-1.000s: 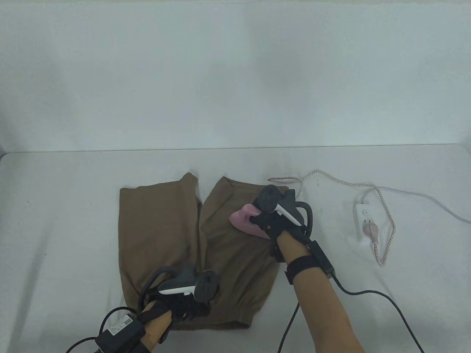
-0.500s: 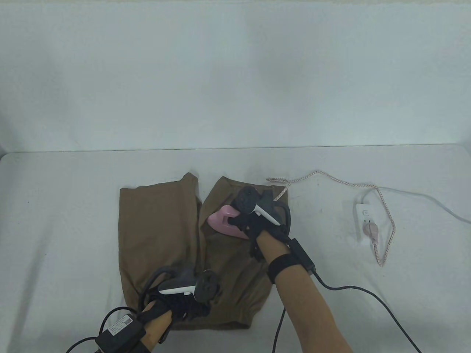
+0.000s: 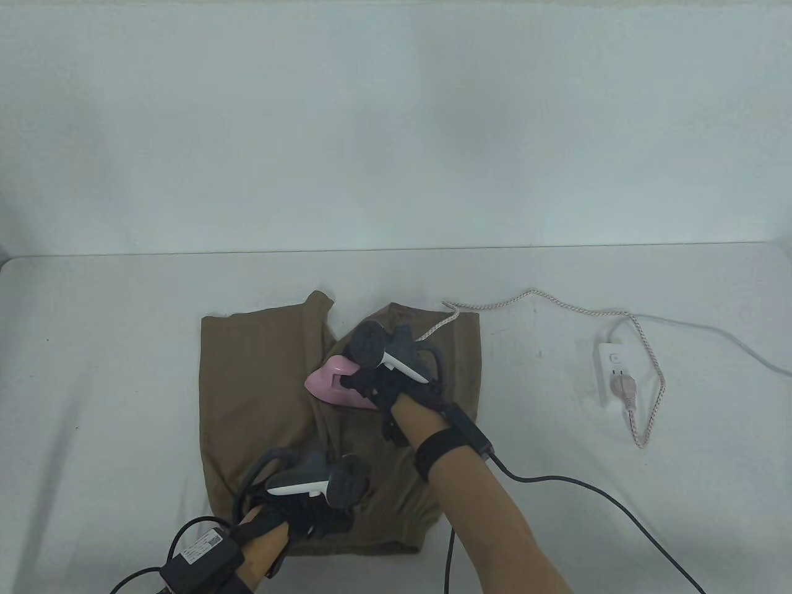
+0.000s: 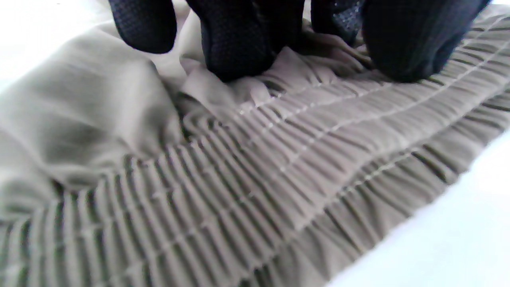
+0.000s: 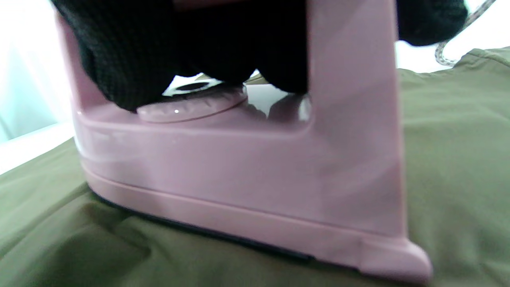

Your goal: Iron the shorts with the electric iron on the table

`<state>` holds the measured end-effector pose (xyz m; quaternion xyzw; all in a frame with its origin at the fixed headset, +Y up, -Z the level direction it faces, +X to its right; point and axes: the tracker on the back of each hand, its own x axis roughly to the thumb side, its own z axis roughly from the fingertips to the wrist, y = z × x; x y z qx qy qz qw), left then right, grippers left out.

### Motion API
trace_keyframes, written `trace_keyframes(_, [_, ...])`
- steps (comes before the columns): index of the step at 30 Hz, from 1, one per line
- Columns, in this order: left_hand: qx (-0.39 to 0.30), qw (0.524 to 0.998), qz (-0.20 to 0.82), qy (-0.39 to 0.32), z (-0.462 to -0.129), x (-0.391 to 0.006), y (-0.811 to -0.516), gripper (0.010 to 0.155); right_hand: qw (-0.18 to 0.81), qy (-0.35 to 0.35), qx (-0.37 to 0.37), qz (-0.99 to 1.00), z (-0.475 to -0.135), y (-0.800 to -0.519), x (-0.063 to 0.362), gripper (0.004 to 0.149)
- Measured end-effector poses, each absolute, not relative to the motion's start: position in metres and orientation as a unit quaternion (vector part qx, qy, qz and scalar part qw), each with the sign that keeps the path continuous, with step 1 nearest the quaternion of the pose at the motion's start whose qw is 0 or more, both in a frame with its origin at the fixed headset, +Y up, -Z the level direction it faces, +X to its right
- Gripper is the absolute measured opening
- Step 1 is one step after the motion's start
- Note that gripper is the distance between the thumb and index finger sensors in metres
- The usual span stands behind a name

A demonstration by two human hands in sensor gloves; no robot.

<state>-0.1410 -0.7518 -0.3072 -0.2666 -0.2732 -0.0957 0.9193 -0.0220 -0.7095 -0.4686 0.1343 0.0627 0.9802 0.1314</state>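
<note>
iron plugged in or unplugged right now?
Plugged in. The pink plug sits in the white power strip, and its braided cord runs back to the pink iron. Whether it is heating, cannot tell.

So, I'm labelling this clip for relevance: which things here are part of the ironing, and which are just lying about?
In the job:
- shorts, spread on the table
- pink iron, gripped by the right hand
- left hand, pressing the waistband
- iron's cord
- power strip, with the iron's plug in it

Just lying about:
- nothing visible
</note>
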Motion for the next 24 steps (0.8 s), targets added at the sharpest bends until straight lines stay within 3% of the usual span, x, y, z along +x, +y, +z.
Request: trace_keyframes(24, [-0.266, 0.919, -0.100, -0.273, -0.307, -0.140, -0.751, 0.072, 0.088, 0.060, 0.076, 0.991, -0.461, -0.710, 0.069, 0.047])
